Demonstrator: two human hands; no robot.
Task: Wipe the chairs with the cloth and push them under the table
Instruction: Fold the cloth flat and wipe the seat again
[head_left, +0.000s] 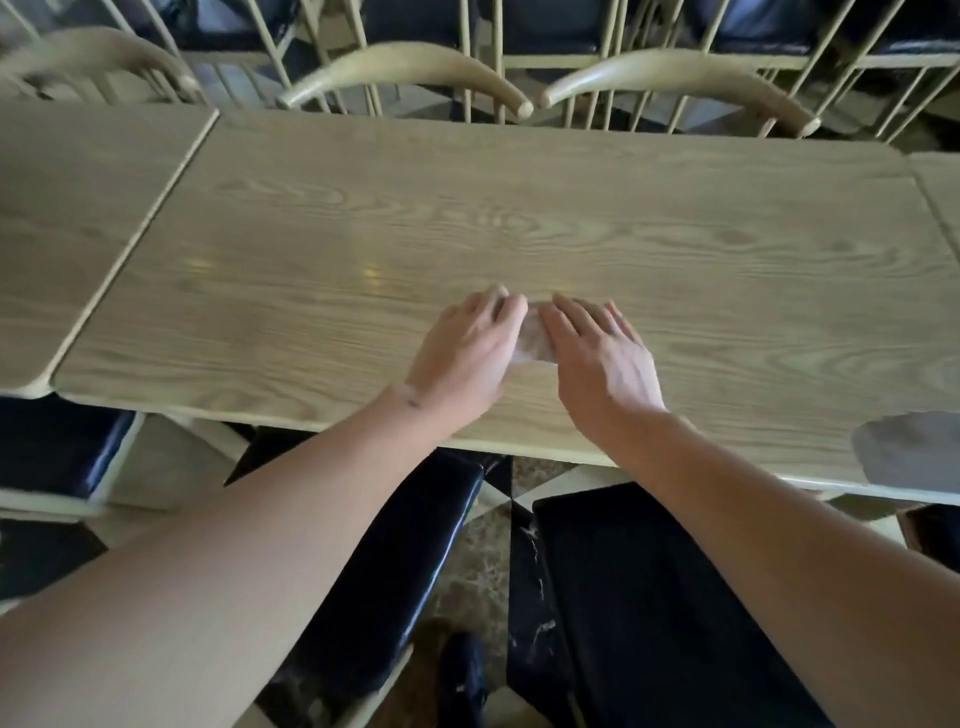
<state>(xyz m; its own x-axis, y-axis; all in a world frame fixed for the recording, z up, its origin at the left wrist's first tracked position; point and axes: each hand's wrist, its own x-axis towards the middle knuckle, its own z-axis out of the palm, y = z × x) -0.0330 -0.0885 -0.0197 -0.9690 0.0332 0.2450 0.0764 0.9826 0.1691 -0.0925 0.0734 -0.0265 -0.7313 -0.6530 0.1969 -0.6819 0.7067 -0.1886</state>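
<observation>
A small pale cloth (535, 338) lies on the light wood table (519, 208), near its front edge. My left hand (467, 348) covers the cloth's left side with its fingers curled over the edge. My right hand (597, 353) presses the right side with straight fingers. Most of the cloth is hidden beneath both hands. Below my arms, two chairs with dark cushioned seats, one on the left (395, 571) and one on the right (649, 597), stand partly out from under the table.
Chairs with curved pale backrests (410, 67) (675, 78) line the table's far side. Matching tables adjoin at the left (78, 208) and right (945, 187). Another dark seat (52, 447) sits at the near left. A grey blurred patch (909, 452) lies at the table's near right edge.
</observation>
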